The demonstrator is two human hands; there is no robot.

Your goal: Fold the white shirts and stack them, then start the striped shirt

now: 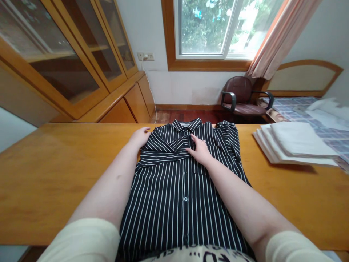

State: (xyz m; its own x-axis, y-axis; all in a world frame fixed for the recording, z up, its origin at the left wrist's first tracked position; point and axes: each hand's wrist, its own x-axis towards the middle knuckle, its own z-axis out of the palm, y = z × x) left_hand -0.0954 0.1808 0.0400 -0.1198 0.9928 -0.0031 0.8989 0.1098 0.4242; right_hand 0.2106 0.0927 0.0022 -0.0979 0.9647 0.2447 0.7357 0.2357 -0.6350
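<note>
A black button-up shirt with white stripes [166, 196] lies front side up on the wooden table, collar toward the far edge. Its left-side sleeve [163, 151] is folded across the chest, with the cuff near the button line. At the shirt's left shoulder edge, my left hand [139, 138] has its fingers closed on the fabric, partly hidden. My right hand [201, 151] rests on the chest by the cuff, thumb and forefinger spread apart. The right-side sleeve [230, 136] is bunched near the shoulder.
A stack of white folded sheets or cloths [300, 140] sits on the table [68, 174] at the right. Beyond the table are a brown armchair [242, 96], a bed [294, 105] and a window. A glass-door cabinet [109, 85] lines the left wall.
</note>
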